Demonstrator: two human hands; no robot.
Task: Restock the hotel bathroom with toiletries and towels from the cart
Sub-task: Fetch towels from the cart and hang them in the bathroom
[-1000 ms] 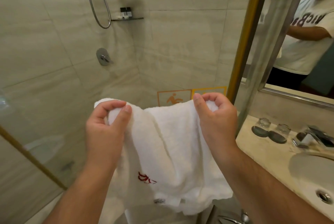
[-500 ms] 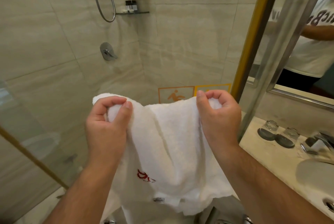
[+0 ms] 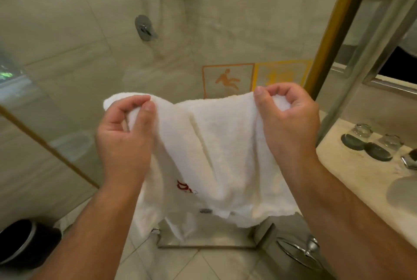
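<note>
White towel [image 3: 216,151] held up in front of the shower glass, top edge pinched at two corners: left hand [image 3: 123,142] closed on the left corner, thumb and fingers [image 3: 147,108] clamping the cloth; right hand [image 3: 291,126] closed likewise on the right corner. Red embroidery low on the cloth, lower hem hanging over a steel bar [image 3: 207,244] near the floor. Since a second ago: grip unchanged, hands a little further apart, top edge pulled straighter, view tipped down so that the bin [image 3: 18,243] at near left and more floor now show. Probably a spreading-out before hanging or draping, so the towel part of the restock looks under way, not done. On the right, tabletop [image 3: 361,167] with two upturned glasses [image 3: 363,130] on dark coasters. No cart in view; toiletries too far off to judge.
</note>
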